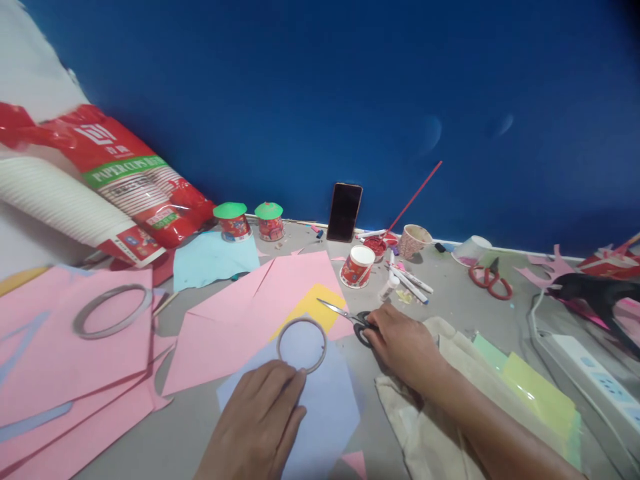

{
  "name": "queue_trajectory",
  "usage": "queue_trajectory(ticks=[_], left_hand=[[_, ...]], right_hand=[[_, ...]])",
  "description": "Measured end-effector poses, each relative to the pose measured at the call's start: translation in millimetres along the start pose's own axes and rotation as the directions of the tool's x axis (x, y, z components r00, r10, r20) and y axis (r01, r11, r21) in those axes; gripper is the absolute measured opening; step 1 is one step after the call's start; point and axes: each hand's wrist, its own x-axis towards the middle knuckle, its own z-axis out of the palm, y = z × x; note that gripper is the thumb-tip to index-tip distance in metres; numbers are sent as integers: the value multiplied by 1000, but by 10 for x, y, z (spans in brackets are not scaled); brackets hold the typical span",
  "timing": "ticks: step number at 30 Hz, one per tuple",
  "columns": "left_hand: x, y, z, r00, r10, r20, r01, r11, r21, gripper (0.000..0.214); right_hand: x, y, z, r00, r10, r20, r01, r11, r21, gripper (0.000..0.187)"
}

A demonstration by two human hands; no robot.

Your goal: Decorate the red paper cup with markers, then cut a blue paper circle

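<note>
My left hand (257,420) lies over a lavender paper sheet (330,400), fingers resting flat with the thumb apart. Its fingertips touch the lower edge of a thin grey ring (281,340), perhaps a nearly used tape roll, lying on that sheet. With closed fingers, my right hand (403,340) grips the black handles of a pair of scissors (361,327). The scissors' blades point left over a yellow paper piece (317,303). Beneath the yellow piece spreads a large pink sheet (225,327).
Red paper cups (357,267), markers (410,283) and a propped phone (345,212) stand toward the wall. Two green-topped cups (270,223) sit left of the phone. Red-handled scissors (490,281), a cloth (425,427) and a power strip (590,367) lie right; pink sheets (60,373) left.
</note>
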Motion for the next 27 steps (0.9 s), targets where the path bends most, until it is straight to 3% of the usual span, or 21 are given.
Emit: queue_trajectory(ticks=[4,6,9,12,14,20,24,27], left_hand=[[65,49,-36,1000,-8,-1,8,1000,2,28],[94,53,-70,1000,-3,29,2,1000,12,26],[116,46,-103,999,1,41,-2,1000,26,26],[120,44,-104,999,-7,48,5,999,34,27],[120,48,-96,999,-6,49,4,999,34,27],[125,68,-89,998,-28,53,27,999,30,27],[134,75,-112,998,-27,65,25,999,30,27],[127,62,-131,998,-17,65,14,999,42,29]], right_hand=[[1,86,97,994,-13,-112,13,1000,-5,12],[-30,115,158,961,-113,-251,123,992,24,12],[-119,69,226,813,-384,-438,461,884,81,17],[-197,-59,272,667,-600,-441,697,713,83,12],[-213,-129,301,627,-666,-404,746,663,64,7],[-190,-135,338,649,-688,-324,743,665,76,7],[-209,-132,312,677,-670,-304,721,686,94,19],[-227,-147,302,666,-686,-292,729,682,63,29]])
